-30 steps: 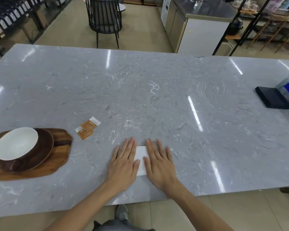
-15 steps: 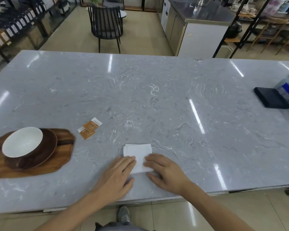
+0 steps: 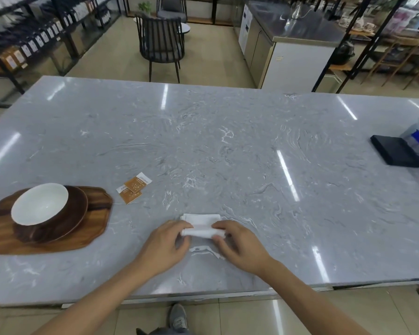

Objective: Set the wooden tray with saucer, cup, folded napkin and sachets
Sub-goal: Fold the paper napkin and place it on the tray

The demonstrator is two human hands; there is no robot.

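From the head view I have my left hand (image 3: 166, 245) and right hand (image 3: 240, 246) near the desk's (image 3: 228, 146) front edge, fingers curled, pinching the white paper napkin (image 3: 201, 224) mid-fold. Next I'd crease it, then carry it to the brown wooden tray (image 3: 92, 226) at the left edge.

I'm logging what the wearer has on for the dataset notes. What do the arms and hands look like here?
Both forearms are bare to the bottom of the picture, with no sleeves in view. The left hand and right hand show no gloves, rings, watch or wristband.
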